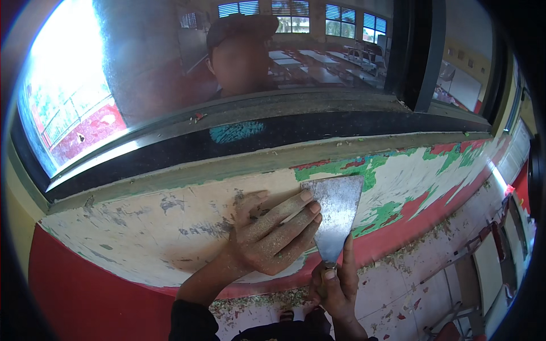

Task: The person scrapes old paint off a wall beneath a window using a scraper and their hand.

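A metal paint scraper (335, 206) lies with its broad blade against the wall below the window, its edge pointing up at a patch of green paint (375, 164). My right hand (337, 285) grips its handle from below, one finger stretched along the blade's side. My left hand (273, 234) is dusted with paint flakes; its fingertips rest on the left edge of the blade, the thumb apart and near the wall. To the left of the hands the wall (140, 226) shows bare cream plaster with grey marks. Green, red and white paint remnants cover the wall to the right.
Above the wall runs a dark window frame (298, 128) with glass that reflects a person in a cap. Paint flakes (396, 260) litter the tiled floor (384, 307). Chairs (486, 273) stand at the lower right. Red paint (94, 285) covers the lower wall.
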Available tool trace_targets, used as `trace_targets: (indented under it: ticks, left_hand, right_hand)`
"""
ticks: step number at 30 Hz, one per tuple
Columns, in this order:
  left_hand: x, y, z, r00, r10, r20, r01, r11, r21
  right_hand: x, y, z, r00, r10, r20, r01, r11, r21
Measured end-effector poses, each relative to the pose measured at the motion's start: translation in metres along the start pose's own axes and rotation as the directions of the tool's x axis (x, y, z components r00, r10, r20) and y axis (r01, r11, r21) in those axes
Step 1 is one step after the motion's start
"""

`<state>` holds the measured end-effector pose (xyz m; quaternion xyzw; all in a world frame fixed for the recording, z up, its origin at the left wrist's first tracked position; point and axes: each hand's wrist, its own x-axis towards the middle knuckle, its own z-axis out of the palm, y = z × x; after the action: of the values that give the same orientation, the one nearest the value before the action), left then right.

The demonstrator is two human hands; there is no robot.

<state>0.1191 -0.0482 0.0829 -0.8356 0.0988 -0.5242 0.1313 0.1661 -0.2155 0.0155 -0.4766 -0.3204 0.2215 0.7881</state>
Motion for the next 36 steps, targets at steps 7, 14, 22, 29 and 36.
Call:
trace_targets:
  ticks: [7, 14, 22, 29, 36]
  left_hand:
    - [0.002, 0.000, -0.001, 0.998, -0.060, -0.016, 0.060, 0.998, -0.029]
    - [0.002, -0.001, 0.000, 0.998, -0.040, -0.056, 0.038, 0.998, -0.045]
    - [0.008, -0.001, -0.001, 0.993, -0.065, -0.095, 0.062, 0.997, -0.035]
    - [0.005, -0.001, 0.003, 0.990, -0.057, -0.132, 0.053, 0.998, -0.038]
    - [0.004, 0.001, 0.001, 0.995, -0.057, -0.077, 0.053, 0.997, -0.051]
  right_hand:
    - [0.002, 0.001, -0.002, 0.996, 0.015, 0.086, -0.021, 0.997, 0.071]
    - [0.002, 0.000, 0.006, 1.000, 0.020, 0.008, -0.020, 1.000, 0.024]
    - [-0.003, -0.003, 0.005, 0.999, 0.046, 0.026, -0.046, 0.999, 0.020]
    - [-0.001, -0.010, 0.009, 0.997, 0.076, 0.030, -0.078, 0.995, 0.066]
    - [-0.006, -0.012, 0.005, 0.996, 0.085, -0.029, -0.085, 0.996, -0.010]
